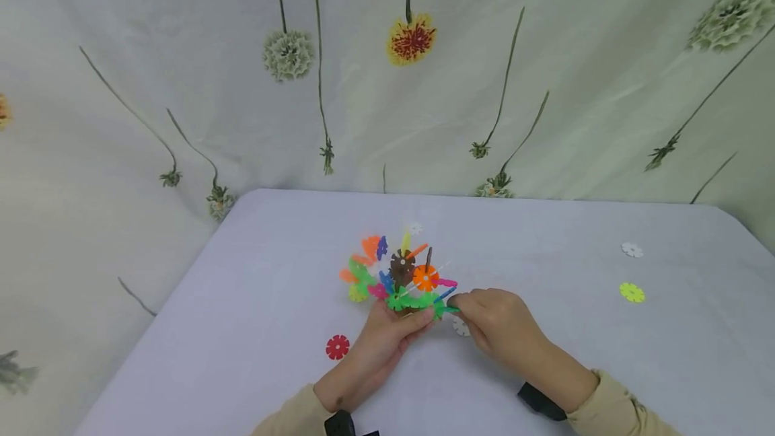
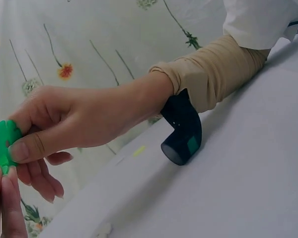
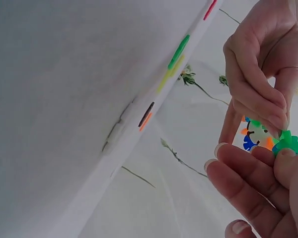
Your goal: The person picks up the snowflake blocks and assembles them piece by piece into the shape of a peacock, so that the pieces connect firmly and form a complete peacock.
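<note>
The right hand [image 1: 496, 318] pinches a green disc [image 1: 447, 308] at the lower right edge of the cluster [image 1: 396, 274], thumb and forefinger closed on it; the left wrist view shows that thumb [image 2: 32, 146] pressed flat against the disc's face. The left hand [image 1: 393, 328] cradles the cluster from below, its fingers curled up around the green pieces at the base, so both hands are clamped on the same build and nearly touch each other. The cluster itself is held just above the table [image 1: 272, 288], near the middle, and already looks well advanced: many slotted discs in orange, brown, blue, pink, yellow and green stand interlocked at angles. I judge the green disc to be in the act of being seated on the rim, though whether its slot is fully home cannot be told from these views. Loose discs lie on the table unused: a red disc [image 1: 337, 347] just left of the left wrist, a white disc [image 1: 461, 327] partly hidden under the right hand, and, well apart to the right, a yellow disc [image 1: 632, 293] and another white one [image 1: 632, 249].
</note>
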The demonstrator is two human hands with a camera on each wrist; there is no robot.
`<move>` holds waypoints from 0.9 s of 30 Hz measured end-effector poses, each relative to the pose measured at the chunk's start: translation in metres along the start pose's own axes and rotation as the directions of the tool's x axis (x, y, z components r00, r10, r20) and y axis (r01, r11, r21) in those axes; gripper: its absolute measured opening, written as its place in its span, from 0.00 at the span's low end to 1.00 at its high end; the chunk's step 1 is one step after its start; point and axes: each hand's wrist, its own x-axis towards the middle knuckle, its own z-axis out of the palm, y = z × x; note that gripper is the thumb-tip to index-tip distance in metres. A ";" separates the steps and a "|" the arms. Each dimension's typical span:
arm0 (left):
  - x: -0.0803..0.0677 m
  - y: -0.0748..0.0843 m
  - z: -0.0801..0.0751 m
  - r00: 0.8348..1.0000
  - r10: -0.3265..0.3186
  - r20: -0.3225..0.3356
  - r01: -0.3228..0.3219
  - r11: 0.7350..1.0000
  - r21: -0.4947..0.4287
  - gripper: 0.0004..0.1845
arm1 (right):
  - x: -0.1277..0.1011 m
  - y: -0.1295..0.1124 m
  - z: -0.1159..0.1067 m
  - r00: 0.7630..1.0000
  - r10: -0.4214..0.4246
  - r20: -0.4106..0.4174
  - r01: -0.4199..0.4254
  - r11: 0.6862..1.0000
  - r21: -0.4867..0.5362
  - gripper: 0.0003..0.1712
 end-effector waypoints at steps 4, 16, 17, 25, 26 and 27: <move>-0.002 -0.001 -0.001 1.000 -0.008 -0.004 0.008 0.997 0.079 0.31 | -0.001 0.002 0.000 0.999 -0.031 0.008 0.032 0.999 -0.035 0.23; 0.007 0.024 -0.010 0.987 -0.016 0.159 -0.040 0.938 0.344 0.29 | -0.003 0.010 -0.011 0.998 -0.048 -0.032 0.044 0.993 -0.111 0.07; 0.008 0.028 -0.013 0.986 -0.030 0.165 -0.032 0.932 0.361 0.27 | -0.003 0.012 -0.012 0.998 -0.051 -0.033 0.047 0.992 -0.115 0.03; 0.017 0.031 -0.021 0.998 -0.001 0.064 -0.017 0.961 0.275 0.11 | -0.002 0.024 -0.017 0.995 -0.044 -0.094 0.032 0.991 -0.130 0.16; 0.017 0.029 -0.019 0.998 0.025 0.056 -0.039 0.966 0.256 0.10 | -0.002 0.024 -0.018 0.994 -0.034 -0.102 0.020 0.991 -0.131 0.19; 0.017 0.027 -0.017 0.998 0.047 0.046 -0.057 0.970 0.236 0.09 | -0.002 0.024 -0.018 0.994 -0.014 -0.107 0.001 0.993 -0.122 0.20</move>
